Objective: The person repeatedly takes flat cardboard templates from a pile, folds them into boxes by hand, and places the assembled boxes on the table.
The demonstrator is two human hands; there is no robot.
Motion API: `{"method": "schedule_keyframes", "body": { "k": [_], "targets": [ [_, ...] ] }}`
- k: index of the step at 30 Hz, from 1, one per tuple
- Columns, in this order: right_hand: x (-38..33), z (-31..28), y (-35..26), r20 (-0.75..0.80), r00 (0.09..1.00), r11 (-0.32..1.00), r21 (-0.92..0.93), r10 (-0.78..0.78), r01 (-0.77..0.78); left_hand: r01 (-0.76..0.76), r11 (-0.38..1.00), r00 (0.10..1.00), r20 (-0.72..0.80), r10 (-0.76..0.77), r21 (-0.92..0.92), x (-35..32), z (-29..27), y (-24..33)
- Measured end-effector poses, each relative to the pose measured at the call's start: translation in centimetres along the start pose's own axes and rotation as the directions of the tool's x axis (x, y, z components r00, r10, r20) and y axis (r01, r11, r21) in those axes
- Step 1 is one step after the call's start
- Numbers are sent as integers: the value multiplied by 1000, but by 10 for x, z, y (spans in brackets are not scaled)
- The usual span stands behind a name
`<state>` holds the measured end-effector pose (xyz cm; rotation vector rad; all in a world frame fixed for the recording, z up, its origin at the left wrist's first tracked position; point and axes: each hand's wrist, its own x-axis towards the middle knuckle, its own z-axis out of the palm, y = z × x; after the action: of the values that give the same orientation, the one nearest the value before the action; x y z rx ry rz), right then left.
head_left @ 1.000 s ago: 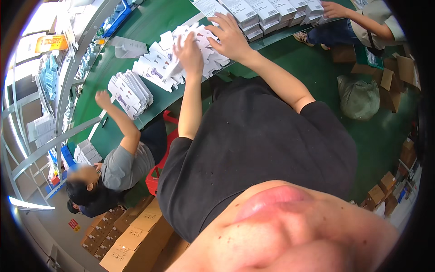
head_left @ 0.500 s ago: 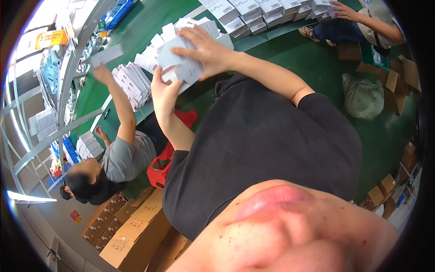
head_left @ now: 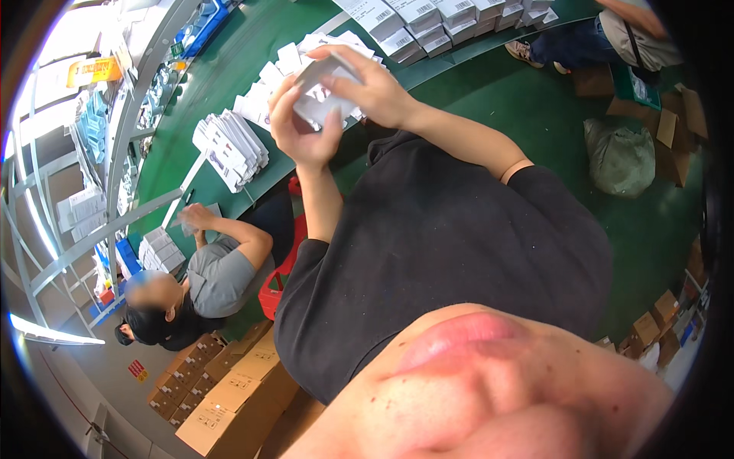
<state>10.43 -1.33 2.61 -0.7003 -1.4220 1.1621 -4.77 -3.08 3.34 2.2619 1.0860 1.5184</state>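
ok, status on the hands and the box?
Both hands on small white box, left, right. Box lifted off green table. Nothing in the way.

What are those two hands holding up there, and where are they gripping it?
A small white flat box, raised above the green table. The left hand grips its lower left end, the right hand its upper right side.

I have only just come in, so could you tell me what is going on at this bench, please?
A person in a black shirt holds a small white packet up above a green bench with both hands: the left hand grips it from below, the right hand from above. More white packets lie in piles on the bench, with stacked white boxes further along. A seated co-worker's hand rests on another packet, and brown cartons stand behind them.
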Motion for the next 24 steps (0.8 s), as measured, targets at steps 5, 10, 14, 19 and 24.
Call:
{"method": "schedule_keyframes", "body": {
  "k": [5, 10, 14, 19, 24],
  "targets": [
    [1, -8, -4, -103, 994, 1000, -19, -26, 24, 423, 677, 854, 16, -519, -602, 7, 32, 7],
    [1, -12, 6, -75, 995, 985, -163, -69, 56, 393, 541, 782, -39, -622, -744, 4, 43, 12],
    [4, -16, 7, -25, 1000, 1000, -19, -16, 15, 353, 764, 915, 28, -403, -540, -14, 33, -17],
    [6, -12, 12, -11, 999, 990, -135, 50, -51, 394, 771, 900, 39, -434, -500, -14, 31, -19],
    [6, -10, 27, -15, 999, 992, 122, 38, -36, 535, 801, 843, 223, -489, -268, -21, 9, -10]
  ]
}}
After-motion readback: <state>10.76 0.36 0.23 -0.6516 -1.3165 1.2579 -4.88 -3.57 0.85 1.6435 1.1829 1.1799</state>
